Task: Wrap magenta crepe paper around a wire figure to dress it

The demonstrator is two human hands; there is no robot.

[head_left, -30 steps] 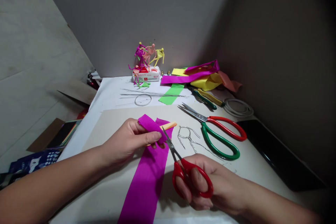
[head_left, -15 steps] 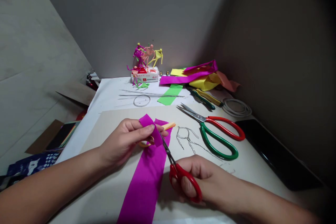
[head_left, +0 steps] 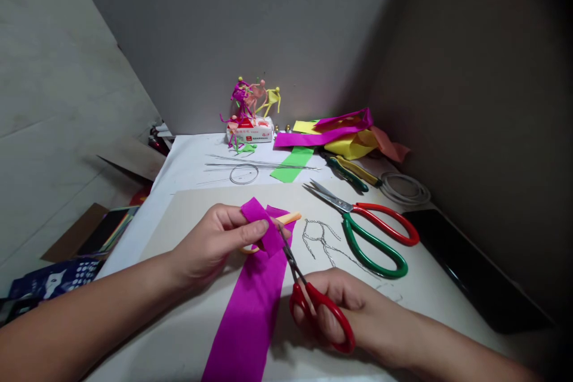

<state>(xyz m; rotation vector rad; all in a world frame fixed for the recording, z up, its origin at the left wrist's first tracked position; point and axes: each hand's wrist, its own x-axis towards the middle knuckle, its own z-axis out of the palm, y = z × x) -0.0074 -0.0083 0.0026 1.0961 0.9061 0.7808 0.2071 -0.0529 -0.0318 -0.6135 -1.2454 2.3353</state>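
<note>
My left hand [head_left: 226, 239] pinches a small piece of magenta crepe paper [head_left: 255, 210] between thumb and fingers. My right hand [head_left: 344, 304] has its fingers through the handles of small red-handled scissors [head_left: 298, 277], whose blades are parted at the paper piece's right edge. Below both hands lies a long magenta paper strip [head_left: 246, 316], running toward the front edge. An orange paper roll [head_left: 289, 218] shows behind my left fingers. A twisted wire figure [head_left: 322, 239] rests flat just right of the scissor tips.
Large scissors [head_left: 376, 227] with red and green handles lie at the right, beside a black phone-like slab [head_left: 474, 274]. Farther back are pliers [head_left: 349, 172], a cable coil [head_left: 405, 188], coloured paper strips [head_left: 331, 137], thin wires [head_left: 259, 164] and a white box [head_left: 250, 130] bearing small figures.
The scissor blades have opened wider and the handles have spread apart. Both hands and the whole scene sit slightly lower and farther right in view.
</note>
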